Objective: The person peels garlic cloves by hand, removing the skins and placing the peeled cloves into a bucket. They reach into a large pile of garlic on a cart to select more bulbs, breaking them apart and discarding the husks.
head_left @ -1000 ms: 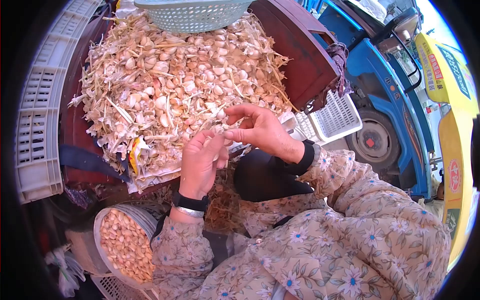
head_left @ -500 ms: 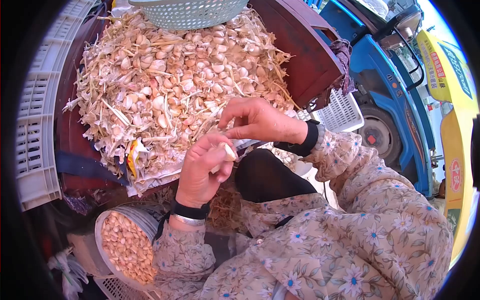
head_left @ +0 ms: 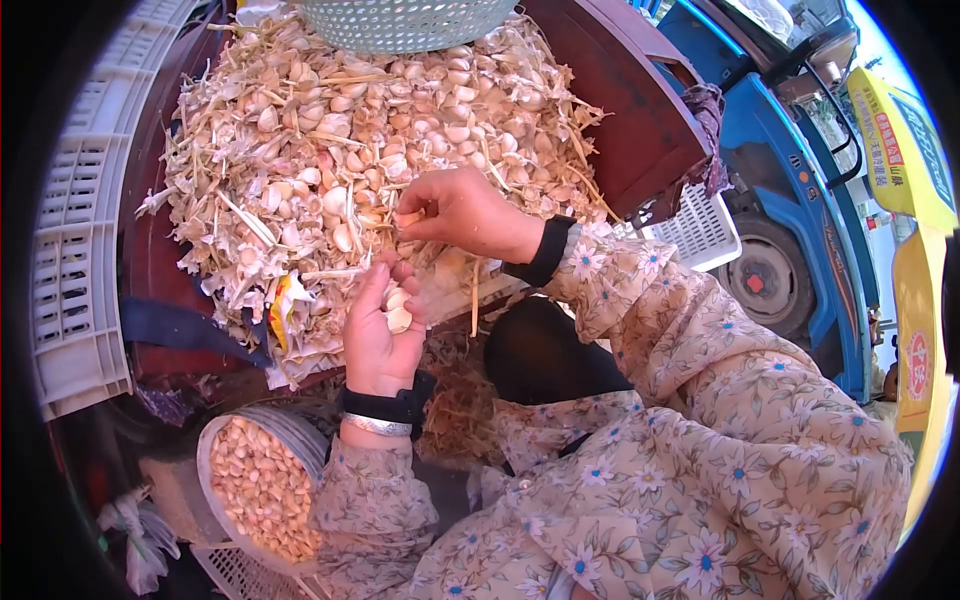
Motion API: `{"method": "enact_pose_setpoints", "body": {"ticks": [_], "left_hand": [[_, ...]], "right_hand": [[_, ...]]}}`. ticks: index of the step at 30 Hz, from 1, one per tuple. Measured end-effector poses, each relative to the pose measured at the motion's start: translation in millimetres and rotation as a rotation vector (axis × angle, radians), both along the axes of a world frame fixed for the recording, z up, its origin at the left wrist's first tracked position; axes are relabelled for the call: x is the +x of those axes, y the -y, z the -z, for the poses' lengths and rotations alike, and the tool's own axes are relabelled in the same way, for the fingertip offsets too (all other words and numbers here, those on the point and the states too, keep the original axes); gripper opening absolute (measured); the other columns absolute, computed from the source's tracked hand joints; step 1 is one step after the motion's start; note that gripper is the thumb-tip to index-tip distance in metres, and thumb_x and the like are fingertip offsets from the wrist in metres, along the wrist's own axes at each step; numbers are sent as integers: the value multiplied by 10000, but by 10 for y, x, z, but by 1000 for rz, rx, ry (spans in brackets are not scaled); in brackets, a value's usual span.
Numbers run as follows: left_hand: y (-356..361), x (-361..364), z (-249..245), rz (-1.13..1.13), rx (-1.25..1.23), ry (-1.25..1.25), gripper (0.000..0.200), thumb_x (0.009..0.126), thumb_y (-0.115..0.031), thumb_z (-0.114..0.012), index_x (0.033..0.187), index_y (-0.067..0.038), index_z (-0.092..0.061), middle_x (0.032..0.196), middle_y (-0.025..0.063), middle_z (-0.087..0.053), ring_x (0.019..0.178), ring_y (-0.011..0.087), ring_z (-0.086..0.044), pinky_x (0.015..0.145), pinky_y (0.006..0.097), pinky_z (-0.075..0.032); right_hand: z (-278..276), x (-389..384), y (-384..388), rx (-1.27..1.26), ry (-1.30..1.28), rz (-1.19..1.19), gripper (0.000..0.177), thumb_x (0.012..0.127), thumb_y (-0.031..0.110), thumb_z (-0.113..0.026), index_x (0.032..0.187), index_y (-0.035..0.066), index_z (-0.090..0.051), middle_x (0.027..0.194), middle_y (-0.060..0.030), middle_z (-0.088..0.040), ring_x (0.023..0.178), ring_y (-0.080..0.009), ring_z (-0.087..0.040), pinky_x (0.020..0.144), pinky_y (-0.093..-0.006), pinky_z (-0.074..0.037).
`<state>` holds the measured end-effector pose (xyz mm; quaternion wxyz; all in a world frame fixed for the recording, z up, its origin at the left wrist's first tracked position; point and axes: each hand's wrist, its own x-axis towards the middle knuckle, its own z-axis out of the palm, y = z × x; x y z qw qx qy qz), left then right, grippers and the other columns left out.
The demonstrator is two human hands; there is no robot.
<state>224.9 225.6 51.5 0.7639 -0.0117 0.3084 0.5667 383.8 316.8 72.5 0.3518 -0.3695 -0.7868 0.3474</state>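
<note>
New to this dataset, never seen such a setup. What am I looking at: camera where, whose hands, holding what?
No machine here: a person works bare-handed, and the single camera sits on their head, looking forward and down, hence the round fisheye frame. Both arms in floral sleeves are the wearer's. The left hand, bangle at the wrist, cups a few garlic cloves. The right hand is at the near edge of a big garlic pile of bulbs, skins and stalks, fingertips closed on a small pale piece; too small to tell whether it is a clove. Lower left stands a bucket full of loose cloves. A white crate lies left, a green basket above the pile, a blue vehicle at right.
</note>
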Motion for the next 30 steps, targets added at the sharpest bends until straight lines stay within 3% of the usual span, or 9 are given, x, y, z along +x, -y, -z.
{"method": "enact_pose_setpoints", "body": {"ticks": [4, 7, 12, 16, 21, 27, 28, 30], "left_hand": [[47, 134, -113, 167, 78, -102, 246, 890, -216, -564, 1057, -37, -538, 860, 42, -552, 693, 127, -517, 498, 183, -415], [100, 188, -178, 273, 164, -37, 204, 880, -178, -576, 1032, -49, -533, 849, 39, -552, 678, 120, -514, 493, 187, -405], [108, 213, -175, 334, 173, -16, 148, 860, -99, -592, 986, -55, -526, 833, 44, -567, 659, 111, -526, 495, 192, -407], [110, 239, -190, 337, 147, -62, 144, 849, -74, -599, 972, -44, -530, 805, 43, -567, 626, 102, -522, 493, 185, -403], [106, 262, -200, 229, 266, -390, 161, 833, -57, -617, 964, -39, -526, 760, 30, -561, 602, 88, -513, 476, 186, -383], [115, 256, -145, 142, 295, -509, 123, 844, -67, -610, 923, -59, -516, 760, 28, -564, 610, 83, -506, 472, 187, -375], [118, 251, -143, 128, 303, -543, 119, 845, -69, -609, 914, -63, -512, 754, 26, -563, 608, 83, -506, 472, 187, -373], [135, 273, -167, 33, 351, -643, 108, 849, -66, -606, 903, -65, -513, 738, 18, -555, 586, 74, -493, 474, 180, -368]], "right_hand": [[-352, 205, 324, -333, -94, -119, 171, 728, 143, -749, 792, 20, -648, 688, 0, -616, 633, -49, -536, 590, -210, -442], [-414, 328, 490, -266, -104, -235, 143, 765, 101, -708, 868, 14, -662, 695, -5, -616, 649, -58, -553, 590, -225, -457], [-486, 517, 590, -563, -121, -279, 176, 828, 46, -600, 993, -8, -630, 831, -51, -660, 728, -86, -618, 688, -230, -521], [-584, 535, 570, -482, 35, -272, 194, 824, 3, -549, 1001, -7, -629, 819, -51, -660, 733, -95, -626, 675, -233, -518], [-553, 449, 521, -511, 56, -219, 222, 788, -5, -572, 1004, -14, -620, 792, -69, -664, 734, -112, -635, 660, -243, -513], [-425, 241, 660, -180, 23, -61, 185, 719, 8, -635, 904, 4, -620, 743, -129, -649, 685, -177, -640, 617, -295, -499], [-384, 219, 668, -198, 41, -47, 169, 776, 46, -620, 940, 9, -619, 751, -85, -634, 687, -106, -583, 635, -271, -477], [-383, 169, 676, -153, 11, -1, 138, 773, 44, -620, 906, 7, -614, 747, -79, -630, 692, -98, -579, 634, -266, -476]]}}
